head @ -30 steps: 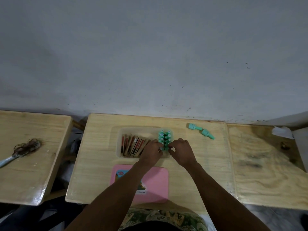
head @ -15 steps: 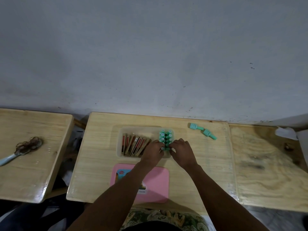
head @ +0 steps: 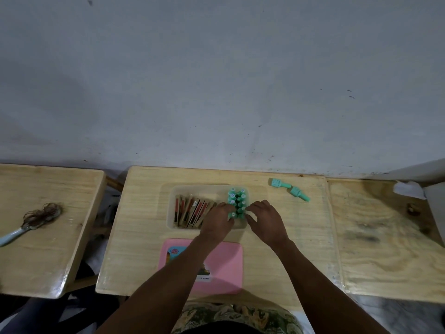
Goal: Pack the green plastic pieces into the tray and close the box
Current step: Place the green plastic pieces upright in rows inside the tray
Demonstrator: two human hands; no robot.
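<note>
You work at a pale wooden surface (head: 144,237) pushed against a scuffed grey wall (head: 216,80). Two more wooden tops flank it: one past your left hand (head: 218,221), one past your right hand (head: 266,222). The left-hand top carries a brush (head: 31,221) matted with hair; the right-hand top carries a crumpled white scrap (head: 409,189) at its far corner.

Both your hands meet at the near right end of the tray (head: 172,213), which lies just ahead of them. Their fingers curl in around the near end of the packed green pieces (head: 237,201), touching them; you pinch rather than grip, and I cannot tell whether either hand has actually closed on a piece. The pieces stand upright in two rows, about five to a row, filling the tray's right end between your fingertips and its far wall.

To the left of your left hand, the rest of the tray holds one leaning stack of cards (head: 192,210); their number is too blurred to count.

Two loose pieces (head: 289,189) lie on the bare surface, well beyond your right hand and to its right, end to end.

One pink lid (head: 224,261) lies flat under your forearms, just nearer to you than the tray.
</note>
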